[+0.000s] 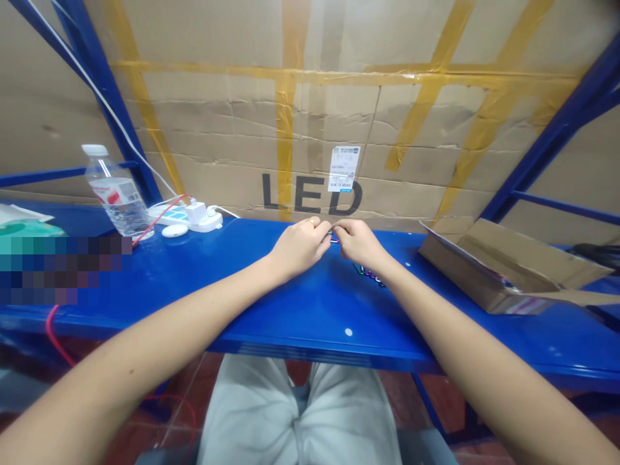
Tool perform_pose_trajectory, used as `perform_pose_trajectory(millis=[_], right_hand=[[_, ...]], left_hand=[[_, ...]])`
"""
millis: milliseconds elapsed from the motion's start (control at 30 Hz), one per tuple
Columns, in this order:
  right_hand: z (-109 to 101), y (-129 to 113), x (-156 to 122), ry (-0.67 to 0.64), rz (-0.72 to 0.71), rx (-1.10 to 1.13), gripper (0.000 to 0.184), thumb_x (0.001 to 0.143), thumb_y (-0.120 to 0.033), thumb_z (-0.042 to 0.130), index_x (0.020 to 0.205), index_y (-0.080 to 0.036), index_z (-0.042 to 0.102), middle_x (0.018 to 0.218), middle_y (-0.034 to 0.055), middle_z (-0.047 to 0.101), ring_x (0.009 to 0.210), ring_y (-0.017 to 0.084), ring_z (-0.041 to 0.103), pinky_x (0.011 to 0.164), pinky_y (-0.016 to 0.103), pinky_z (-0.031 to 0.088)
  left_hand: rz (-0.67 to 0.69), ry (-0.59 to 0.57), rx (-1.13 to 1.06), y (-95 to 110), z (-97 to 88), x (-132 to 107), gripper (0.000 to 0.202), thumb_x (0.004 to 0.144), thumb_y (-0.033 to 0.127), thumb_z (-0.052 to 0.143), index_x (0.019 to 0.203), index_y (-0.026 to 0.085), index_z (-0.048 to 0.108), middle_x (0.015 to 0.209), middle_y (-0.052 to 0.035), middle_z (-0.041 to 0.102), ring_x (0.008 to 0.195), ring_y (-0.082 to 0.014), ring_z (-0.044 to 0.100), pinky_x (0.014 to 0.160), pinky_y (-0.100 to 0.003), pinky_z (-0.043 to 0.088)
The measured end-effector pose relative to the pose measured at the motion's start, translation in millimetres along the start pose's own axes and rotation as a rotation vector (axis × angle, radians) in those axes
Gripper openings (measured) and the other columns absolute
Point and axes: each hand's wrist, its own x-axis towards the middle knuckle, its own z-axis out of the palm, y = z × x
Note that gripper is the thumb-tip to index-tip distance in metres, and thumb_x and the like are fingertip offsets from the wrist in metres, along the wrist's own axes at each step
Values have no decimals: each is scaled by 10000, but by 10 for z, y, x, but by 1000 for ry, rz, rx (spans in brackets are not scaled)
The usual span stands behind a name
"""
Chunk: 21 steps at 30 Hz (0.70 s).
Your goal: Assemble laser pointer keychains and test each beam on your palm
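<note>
Both my arms reach forward over a blue metal shelf (310,303). My left hand (300,244) and my right hand (357,243) meet at the back of the shelf, fingertips pinched together on a small coloured piece (333,239) between them; it is too small to name. A few small coloured loops or clips (368,274) lie on the shelf just under my right wrist. A ring shows on a finger of my left hand.
A water bottle (116,194) stands at the left, beside a white power strip with a charger (191,216) and a red cable. An open flat cardboard box (508,271) lies at the right. A taped cardboard wall marked LED (312,194) closes the back. Blue rack posts stand either side.
</note>
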Motion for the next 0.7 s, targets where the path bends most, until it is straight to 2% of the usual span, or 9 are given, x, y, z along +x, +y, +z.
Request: perform_pose_trajectory(millis=[133, 233, 300, 400, 500, 600, 700], right_hand=[[17, 32, 22, 101, -75, -262, 232, 844, -125, 476, 674, -181, 625, 662, 75, 663, 726, 213, 605, 684, 286, 398], [14, 50, 33, 132, -103, -296, 218, 835, -109, 480, 732, -167, 663, 809, 109, 711, 817, 233, 625, 756, 310, 417], [-2, 64, 39, 130, -48, -188, 195, 835, -125, 492, 770, -162, 671, 740, 90, 680, 716, 214, 610, 705, 317, 429], [-42, 85, 50, 70, 143, 107, 147, 827, -161, 516, 825, -157, 662, 529, 6, 516, 473, 152, 468, 517, 297, 380], [-93, 101, 59, 28, 263, 391, 96, 793, -152, 555, 818, -153, 648, 492, -32, 416, 423, 114, 378, 422, 264, 300], [-142, 116, 61, -29, 300, 469, 66, 781, -181, 598, 779, -146, 655, 564, 9, 521, 468, 118, 461, 420, 257, 325], [-175, 139, 58, -169, 257, 427, 152, 792, -270, 643, 782, -131, 704, 753, 100, 699, 651, 173, 631, 575, 297, 485]], left_hand=[[-27, -30, -35, -3, 10, -4, 205, 959, 226, 474, 1007, 122, 644, 934, -133, 631, 872, -262, 644, 786, -375, 496], [-50, -10, -109, -54, 30, 4, 184, 945, 221, 510, 1006, 123, 653, 954, -130, 650, 892, -256, 647, 815, -384, 498], [-74, 30, -213, -117, 35, 21, 141, 921, 218, 564, 985, 140, 662, 969, -112, 672, 910, -236, 647, 845, -375, 497], [-168, 69, -459, -241, 27, 60, 95, 852, 199, 661, 941, 169, 674, 967, -68, 709, 902, -198, 647, 855, -349, 502], [-312, 49, -723, -357, 14, 96, 146, 802, 197, 705, 941, 159, 677, 890, -54, 722, 813, -174, 656, 791, -337, 519], [-382, 21, -911, -417, 1, 116, 158, 805, 212, 695, 938, 129, 678, 754, -47, 704, 711, -162, 654, 733, -336, 525], [-326, 25, -939, -411, -20, 118, 144, 801, 242, 695, 894, 132, 705, 795, -61, 727, 761, -169, 665, 781, -345, 524]])
